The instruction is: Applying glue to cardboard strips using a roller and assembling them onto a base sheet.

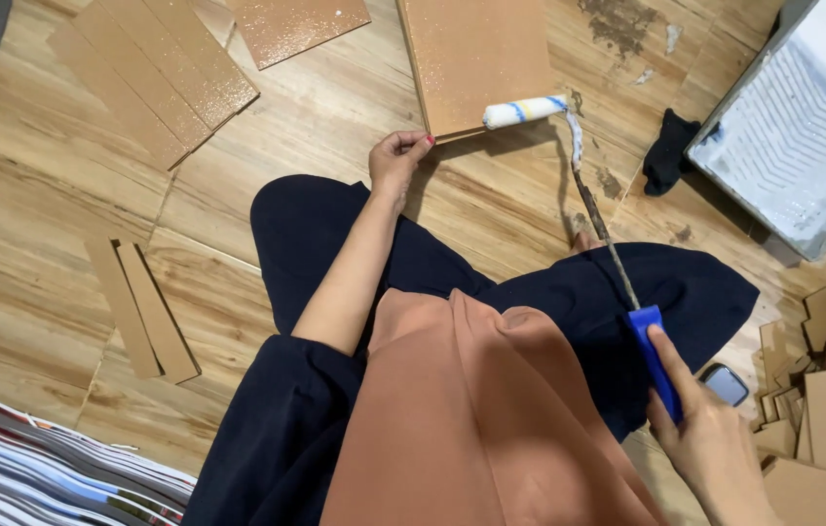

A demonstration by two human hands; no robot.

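Observation:
My left hand (396,159) pinches the near left corner of a brown cardboard panel (476,58) that lies on the wooden floor in front of my knees. My right hand (710,438) grips the blue handle (655,358) of a small paint roller. Its thin metal shaft runs up and away from me. The white roller head (525,111), marked with blue and yellow stripes, rests on the near edge of the panel. The panel's surface looks wet and speckled.
A grey paint tray (803,127) sits at the upper right, with a dark cloth (668,151) beside it. Coated cardboard pieces (155,73) lie upper left, plain strips (140,307) at left, scraps (822,390) and a phone (725,383) at right, stacked magazines (33,468) lower left.

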